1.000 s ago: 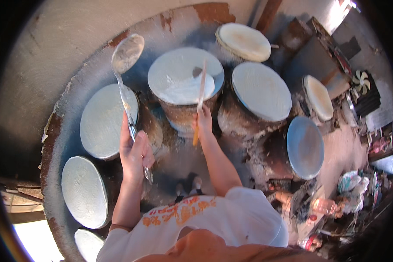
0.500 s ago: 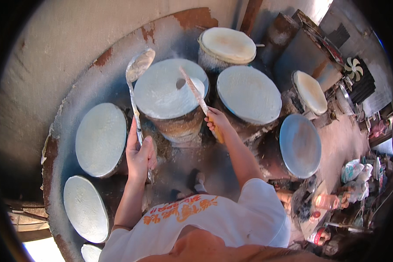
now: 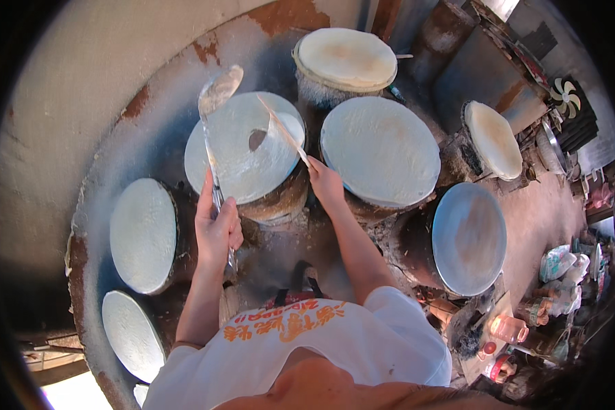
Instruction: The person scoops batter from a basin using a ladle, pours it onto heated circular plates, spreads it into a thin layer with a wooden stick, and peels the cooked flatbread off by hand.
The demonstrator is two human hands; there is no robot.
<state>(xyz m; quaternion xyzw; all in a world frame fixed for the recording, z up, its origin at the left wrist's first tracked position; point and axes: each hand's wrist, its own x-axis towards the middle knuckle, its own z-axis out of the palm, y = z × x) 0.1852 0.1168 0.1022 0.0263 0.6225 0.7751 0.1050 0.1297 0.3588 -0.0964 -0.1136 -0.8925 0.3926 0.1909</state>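
My left hand (image 3: pixel 216 229) is closed round the handle of a long metal ladle (image 3: pixel 222 90). Its batter-coated bowl is raised over the far left part of a round griddle. My right hand (image 3: pixel 326 183) grips a long, flat spatula (image 3: pixel 285 131), its blade smeared with pale batter and angled across that griddle's right side. White batter (image 3: pixel 232 160) covers most of the griddle's top, with a dark bare spot near the middle. A whiter patch lies beside the blade. The spatula's handle is mostly hidden in my fingers.
Around me stand several more round griddles: a batter-coated one (image 3: pixel 381 152) to the right, another (image 3: pixel 143 236) to the left, a browned one (image 3: pixel 348 58) behind. A bluish griddle (image 3: pixel 469 238) stands nearer right. A fan (image 3: pixel 566 98) and bottles sit far right. A curved wall rim runs left.
My view has shifted a little. The spatula has moved left across the batter, and my right hand has gone with it. The ladle stays raised over the griddle.
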